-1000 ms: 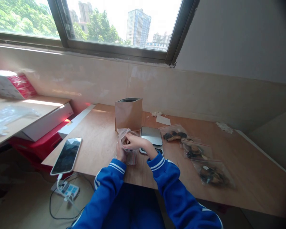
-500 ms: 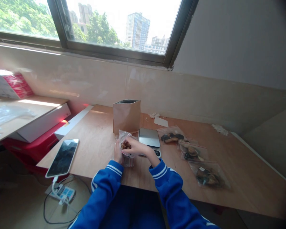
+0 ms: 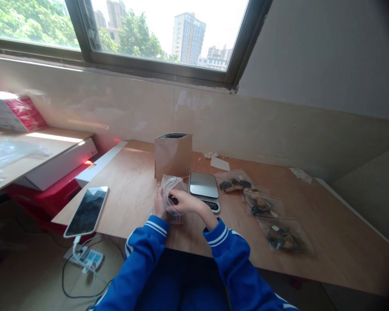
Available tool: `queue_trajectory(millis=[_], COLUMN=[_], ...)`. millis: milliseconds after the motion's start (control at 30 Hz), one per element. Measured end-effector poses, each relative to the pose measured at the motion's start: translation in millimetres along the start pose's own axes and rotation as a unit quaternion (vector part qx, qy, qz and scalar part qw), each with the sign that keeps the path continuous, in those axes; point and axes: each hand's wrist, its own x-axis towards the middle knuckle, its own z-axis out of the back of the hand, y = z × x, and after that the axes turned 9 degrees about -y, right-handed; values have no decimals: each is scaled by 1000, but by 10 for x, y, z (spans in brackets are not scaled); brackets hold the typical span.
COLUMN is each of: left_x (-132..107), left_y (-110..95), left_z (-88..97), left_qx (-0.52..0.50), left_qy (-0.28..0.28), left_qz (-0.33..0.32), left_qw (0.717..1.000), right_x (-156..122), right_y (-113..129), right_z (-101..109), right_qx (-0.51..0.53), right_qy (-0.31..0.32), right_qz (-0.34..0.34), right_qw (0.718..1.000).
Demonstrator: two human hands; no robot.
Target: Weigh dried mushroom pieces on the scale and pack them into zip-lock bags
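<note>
My left hand (image 3: 160, 204) grips the left side of a clear zip bag (image 3: 172, 182) near the table's front. From the right, my right hand (image 3: 183, 202) reaches to the bag's mouth with its fingers bent together. A small dark brown piece (image 3: 173, 199) shows at those fingertips; its kind cannot be made out. Just behind the bag stands an upright brown paper pouch (image 3: 173, 155), its top open. A digital kitchen scale (image 3: 203, 185) with a bare metal plate lies to the right of my hands.
Three clear zip bags of dried pieces lie to the right: a far one (image 3: 235, 183), a middle one (image 3: 262, 204) and a near one (image 3: 285, 235). A phone (image 3: 87, 211) on a cable rests at the table's left edge. White paper (image 3: 219, 163) lies behind the scale.
My right hand's fingers have drawn closer together at the bag's mouth. The brown pieces seen there before are now mostly covered. The view has shifted slightly.
</note>
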Motion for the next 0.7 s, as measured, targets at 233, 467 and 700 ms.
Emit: queue_trajectory(millis=[233,467,700], left_x=[-78,-192,-269], left_y=[-21,-104,-170], left_z=[-87,-172,-213], left_qx=[-7,-28,-34], left_qy=[1,-10,-1], left_qz=[5,41,55], left_qw=[1000,999,998], right_x=[-59,51,55], right_y=[-83,-175,-107], right_z=[97,67,142], right_qx=[165,243,252], right_qy=[-124,-257,-288], right_qz=[-11,-3,-29], right_qw=[978,935,923])
